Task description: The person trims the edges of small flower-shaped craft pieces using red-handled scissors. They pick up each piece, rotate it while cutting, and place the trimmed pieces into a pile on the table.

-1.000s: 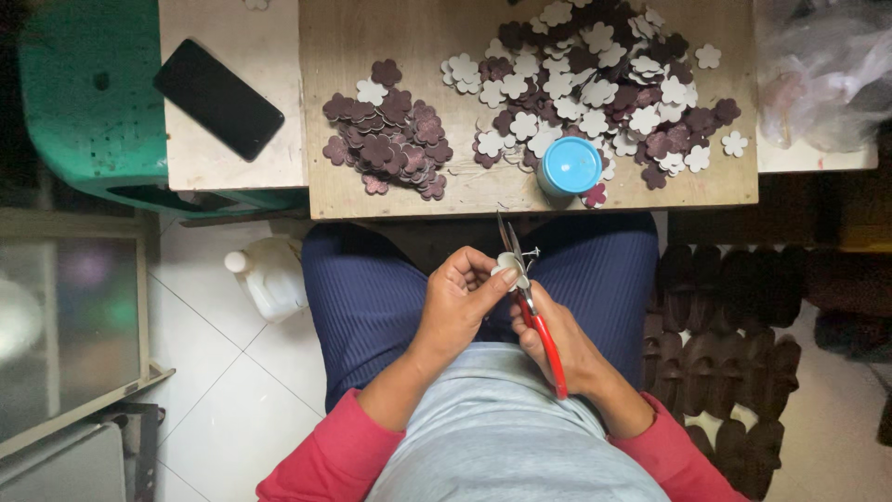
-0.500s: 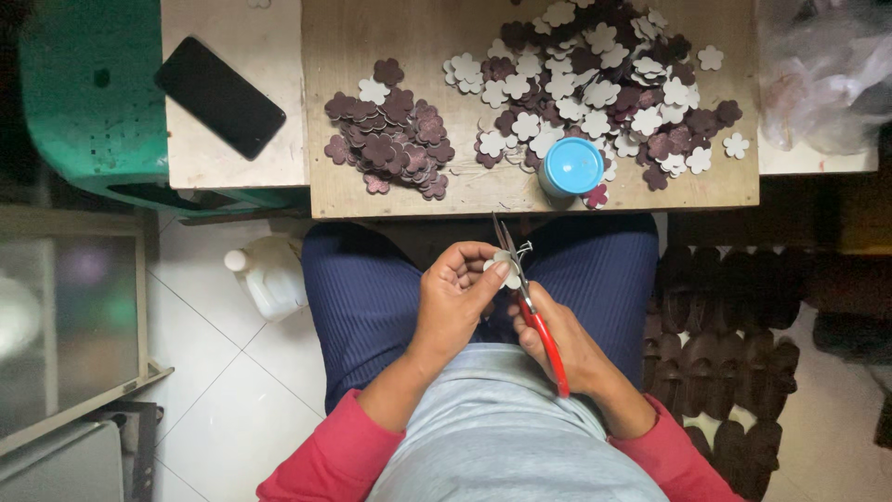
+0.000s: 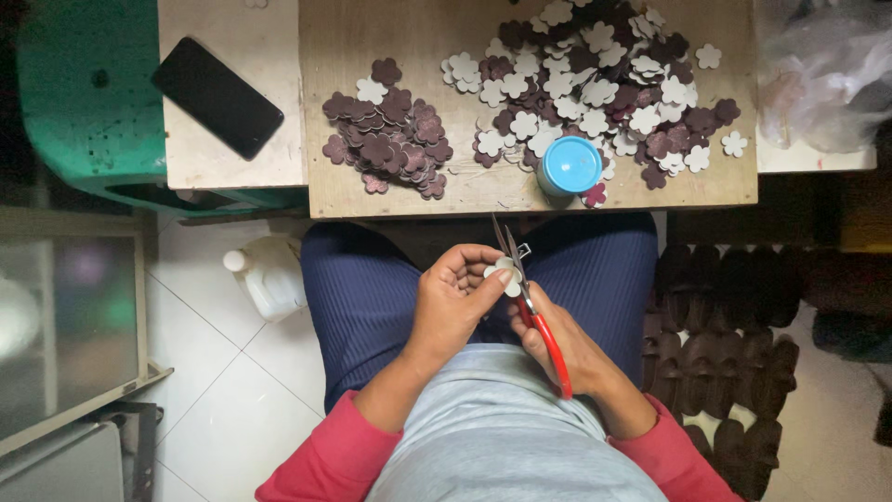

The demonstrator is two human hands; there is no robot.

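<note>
The white flower-shaped cutout (image 3: pixel 505 272) sits over your lap, just below the near edge of the wooden board (image 3: pixel 409 195), pinched between the thumb and fingertips of your left hand (image 3: pixel 455 302). Your right hand (image 3: pixel 562 349) has its fingers curled tight around the red handles of the pliers (image 3: pixel 530 302), whose thin metal tips point up past the cutout toward the board, touching it as far as you can tell.

On the board, a blue round lid (image 3: pixel 569 165) stands near the near edge, right of centre. Behind it, toward the far right corner, spreads a large heap of white and dark maroon flower pieces (image 3: pixel 604 84). A smaller pile of mostly maroon flower pieces (image 3: pixel 390 144) lies left of centre. Left of the board, a black phone (image 3: pixel 216 96) lies slanted on a pale tabletop (image 3: pixel 200 167). A white plastic bottle (image 3: pixel 265 274) lies on the tiled floor by your left knee.
</note>
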